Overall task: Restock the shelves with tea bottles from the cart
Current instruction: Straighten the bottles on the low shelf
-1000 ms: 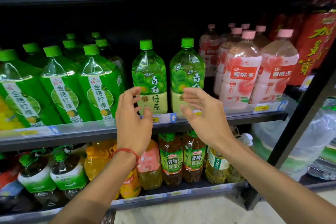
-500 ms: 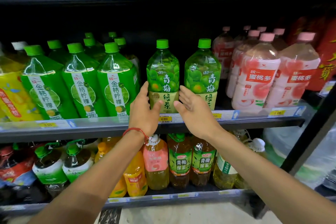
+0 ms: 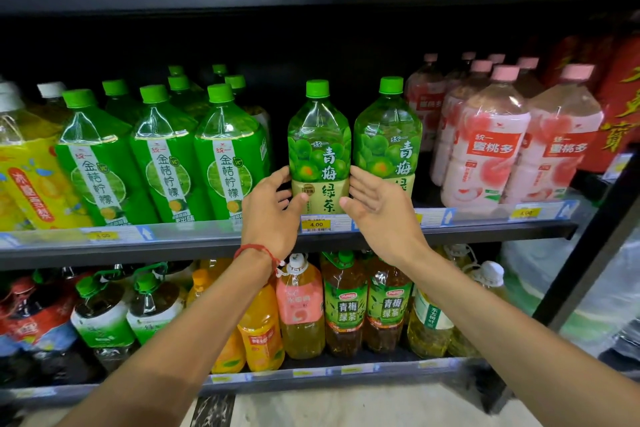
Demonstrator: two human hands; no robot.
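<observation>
One bottle (image 3: 320, 149) stands upright: left hand (image 3: 273, 215) grips its side, fingertips hidden behind it; right hand (image 3: 377, 208) presses opposite, fingers straight. Green cap (image 3: 317, 88), plum-print label (image 3: 320, 163).

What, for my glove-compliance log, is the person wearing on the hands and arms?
Nothing covers the left hand or right hand: no gloves, and no rings show. The left forearm and right forearm are bare, no sleeves in view. The only item worn is a thin red cord bracelet on the left wrist, with a short loose end hanging.
</observation>
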